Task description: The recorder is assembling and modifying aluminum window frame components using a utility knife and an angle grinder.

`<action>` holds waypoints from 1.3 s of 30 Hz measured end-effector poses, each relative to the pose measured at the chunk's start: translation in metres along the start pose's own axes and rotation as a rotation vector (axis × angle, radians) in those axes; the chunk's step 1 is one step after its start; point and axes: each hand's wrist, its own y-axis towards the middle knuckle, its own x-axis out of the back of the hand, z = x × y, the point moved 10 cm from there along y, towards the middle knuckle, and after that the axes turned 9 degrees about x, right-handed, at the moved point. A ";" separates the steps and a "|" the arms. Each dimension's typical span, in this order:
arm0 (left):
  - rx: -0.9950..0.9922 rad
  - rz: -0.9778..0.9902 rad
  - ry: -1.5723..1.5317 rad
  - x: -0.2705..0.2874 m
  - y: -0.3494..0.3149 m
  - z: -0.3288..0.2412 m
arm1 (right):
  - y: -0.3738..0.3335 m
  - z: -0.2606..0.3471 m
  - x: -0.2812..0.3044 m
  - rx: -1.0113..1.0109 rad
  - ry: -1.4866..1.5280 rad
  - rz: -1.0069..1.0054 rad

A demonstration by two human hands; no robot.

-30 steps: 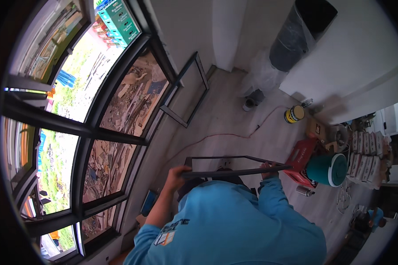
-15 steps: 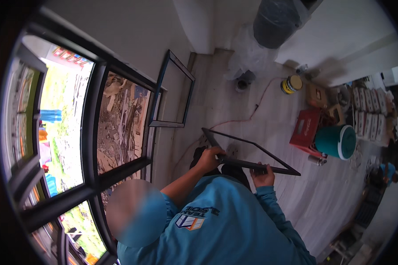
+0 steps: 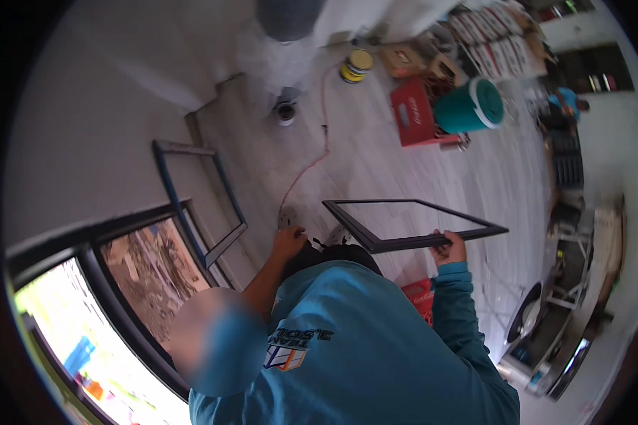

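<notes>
Since half a second ago the view has swung away from the window, and the dark rectangular frame (image 3: 412,223) has risen and levelled out, now lying nearly flat at chest height in front of a person in a teal long-sleeved shirt (image 3: 361,354). The right hand (image 3: 449,248) is closed around the frame's near rail, close to its right corner. The left hand (image 3: 289,243) sits at the frame's near-left end, beside the corner; whether its fingers actually clasp the rail cannot be told, as the head hides that end.

The frame hangs over a pale floor (image 3: 489,170), above a thin red cord (image 3: 306,170) that trails toward the wall. A second frame (image 3: 202,205), blue-grey, leans against the wall by the large window (image 3: 120,312). Further off stand a red crate (image 3: 420,113), a teal bucket (image 3: 469,106) with a white rim lying on it, and a yellow tin (image 3: 356,65).

Carrying this frame well probably means keeping both hands spread toward opposite corners so the long rails do not twist, holding it level, and watching the far corner as it swings near the crate. The cord underfoot looks like the main trip risk.
</notes>
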 end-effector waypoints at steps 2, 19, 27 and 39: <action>0.004 0.052 0.095 -0.017 0.009 -0.003 | -0.007 0.047 0.031 0.096 0.011 -0.019; 0.775 0.423 -1.068 -0.265 -0.004 -0.069 | -0.116 0.228 0.346 0.423 0.081 0.178; 0.681 0.397 -1.128 -0.356 -0.004 -0.134 | -0.043 0.237 0.473 0.371 0.102 0.367; 0.426 0.401 -1.090 -0.485 0.117 -0.295 | 0.105 0.396 0.532 0.824 -0.093 -0.100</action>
